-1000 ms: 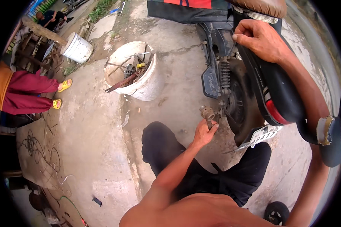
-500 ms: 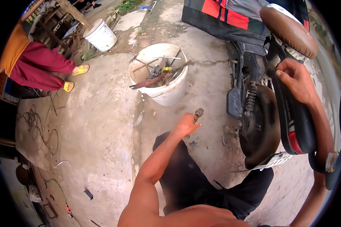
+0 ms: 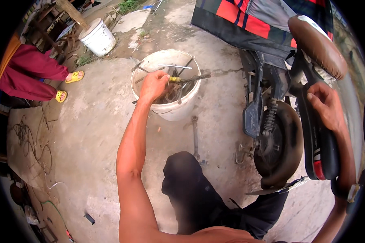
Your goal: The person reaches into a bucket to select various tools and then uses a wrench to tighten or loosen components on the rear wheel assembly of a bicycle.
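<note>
My left hand (image 3: 153,86) reaches over the white bucket (image 3: 175,112), its fingers closed on a tool with a yellow handle (image 3: 174,79). A dark rod (image 3: 200,77) in line with that handle crosses the bucket's right rim. Several metal tools lie jumbled inside, partly hidden by my hand. On the concrete between the bucket and my knee lies a combination wrench (image 3: 195,137). My right hand (image 3: 327,106) is on the long black tail piece (image 3: 321,141) of the scooter, with its fingers curled at the edge.
The scooter's rear wheel (image 3: 279,141) and shock absorber (image 3: 269,117) stand on the right, under a brown seat pad (image 3: 318,46) and checked cloth (image 3: 255,24). Another person in yellow sandals (image 3: 61,96) stands at far left. A second white bucket (image 3: 98,38) and loose wire (image 3: 26,137) are also there.
My left hand has let go of the wrench, now on the ground, and moved up and left to the bucket, taking hold of the yellow-handled tool. My right hand stays on the scooter.
</note>
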A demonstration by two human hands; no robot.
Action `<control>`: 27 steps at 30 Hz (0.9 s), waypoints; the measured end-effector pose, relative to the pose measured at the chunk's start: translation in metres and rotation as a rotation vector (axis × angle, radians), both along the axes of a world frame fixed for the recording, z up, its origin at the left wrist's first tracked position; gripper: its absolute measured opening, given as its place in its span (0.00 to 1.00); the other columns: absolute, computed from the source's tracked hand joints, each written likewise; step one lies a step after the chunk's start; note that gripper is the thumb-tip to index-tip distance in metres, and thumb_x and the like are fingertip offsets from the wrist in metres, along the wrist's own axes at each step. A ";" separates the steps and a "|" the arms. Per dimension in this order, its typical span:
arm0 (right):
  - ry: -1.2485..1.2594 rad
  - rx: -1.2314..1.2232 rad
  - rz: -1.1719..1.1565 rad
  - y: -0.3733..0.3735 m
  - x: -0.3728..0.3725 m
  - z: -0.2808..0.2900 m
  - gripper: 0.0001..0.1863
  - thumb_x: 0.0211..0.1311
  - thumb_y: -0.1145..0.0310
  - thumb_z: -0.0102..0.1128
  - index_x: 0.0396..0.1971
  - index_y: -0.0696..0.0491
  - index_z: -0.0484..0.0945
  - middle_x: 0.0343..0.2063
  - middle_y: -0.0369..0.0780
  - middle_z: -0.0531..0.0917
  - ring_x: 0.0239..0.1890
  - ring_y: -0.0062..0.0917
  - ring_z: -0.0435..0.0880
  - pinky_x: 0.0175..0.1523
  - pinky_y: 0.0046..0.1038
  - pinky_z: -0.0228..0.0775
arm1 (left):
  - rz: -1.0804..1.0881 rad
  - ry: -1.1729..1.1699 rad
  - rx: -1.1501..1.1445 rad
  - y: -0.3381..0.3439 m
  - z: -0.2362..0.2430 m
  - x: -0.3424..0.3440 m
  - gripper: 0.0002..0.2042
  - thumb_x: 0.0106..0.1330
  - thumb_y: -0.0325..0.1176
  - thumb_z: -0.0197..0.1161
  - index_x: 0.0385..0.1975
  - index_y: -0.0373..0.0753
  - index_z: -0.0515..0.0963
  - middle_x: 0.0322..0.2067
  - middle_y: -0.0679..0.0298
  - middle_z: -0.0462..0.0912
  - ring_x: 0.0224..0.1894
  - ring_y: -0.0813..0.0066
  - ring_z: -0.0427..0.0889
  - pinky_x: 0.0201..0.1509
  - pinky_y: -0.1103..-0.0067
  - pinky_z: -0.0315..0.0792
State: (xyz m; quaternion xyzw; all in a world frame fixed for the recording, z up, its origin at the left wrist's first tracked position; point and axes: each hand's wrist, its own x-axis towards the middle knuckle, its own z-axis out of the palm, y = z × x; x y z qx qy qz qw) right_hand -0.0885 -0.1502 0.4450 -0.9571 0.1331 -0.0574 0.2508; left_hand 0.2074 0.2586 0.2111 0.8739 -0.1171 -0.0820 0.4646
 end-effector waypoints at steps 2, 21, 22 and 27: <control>0.002 0.065 -0.006 0.001 0.003 -0.002 0.09 0.67 0.67 0.63 0.32 0.57 0.78 0.22 0.27 0.71 0.27 0.11 0.66 0.32 0.22 0.59 | -0.055 -0.026 0.228 -0.016 -0.021 0.050 0.16 0.67 0.40 0.63 0.45 0.35 0.86 0.38 0.56 0.90 0.42 0.62 0.88 0.48 0.67 0.78; -0.032 0.106 -0.101 0.003 0.010 0.003 0.11 0.66 0.66 0.63 0.30 0.58 0.79 0.20 0.29 0.73 0.25 0.11 0.66 0.31 0.22 0.60 | 0.033 0.034 0.803 -0.047 -0.173 0.200 0.20 0.63 0.41 0.63 0.49 0.36 0.85 0.54 0.47 0.84 0.59 0.49 0.82 0.60 0.63 0.78; -0.065 0.146 -0.065 0.001 0.012 -0.002 0.11 0.66 0.66 0.63 0.30 0.58 0.79 0.20 0.29 0.72 0.25 0.11 0.66 0.31 0.22 0.60 | -0.085 0.009 0.894 -0.023 -0.162 0.210 0.20 0.63 0.39 0.62 0.52 0.36 0.84 0.55 0.48 0.84 0.61 0.49 0.81 0.61 0.61 0.77; -0.065 0.115 -0.028 -0.003 0.013 -0.004 0.11 0.66 0.65 0.63 0.30 0.58 0.78 0.19 0.28 0.71 0.24 0.12 0.65 0.29 0.23 0.59 | 0.022 0.002 0.348 0.021 -0.094 0.184 0.15 0.66 0.37 0.66 0.47 0.35 0.85 0.42 0.53 0.90 0.48 0.56 0.87 0.55 0.64 0.77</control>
